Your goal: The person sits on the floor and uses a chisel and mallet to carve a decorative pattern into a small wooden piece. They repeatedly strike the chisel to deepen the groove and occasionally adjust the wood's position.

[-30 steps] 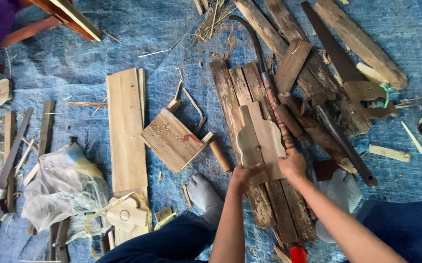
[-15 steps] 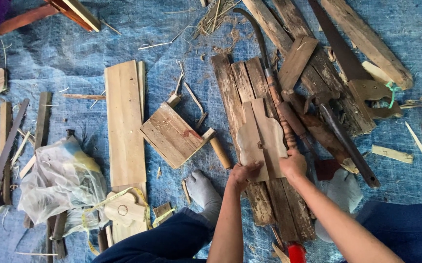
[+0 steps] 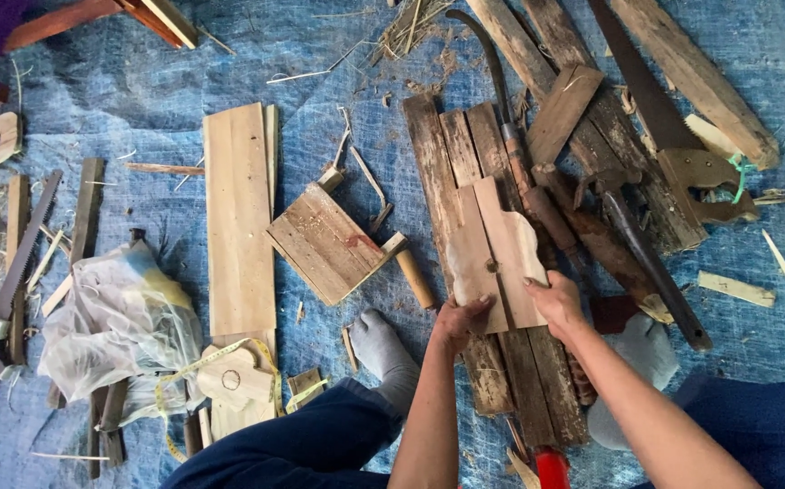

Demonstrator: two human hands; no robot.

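the tarp (image 3: pixel 338 72) under everything is blue with a fine woven crosshatch. the cut wooden piece (image 3: pixel 494 255) is pale tan, with a small dark hole near its middle. the planks (image 3: pixel 447 172) beneath it are weathered grey-brown, streaked with dark grain. the long board (image 3: pixel 238 217) is light yellowish wood, plain and clean. the square panel (image 3: pixel 327 243) is mid-brown with a reddish smear near one edge. the plastic bag (image 3: pixel 116 326) is cloudy white with a yellow tint. the sock (image 3: pixel 383 349) is grey, the trouser leg (image 3: pixel 302 444) dark navy. the tape measure (image 3: pixel 229 355) is yellow. the saw blade (image 3: pixel 641 77) is dark rusty brown.
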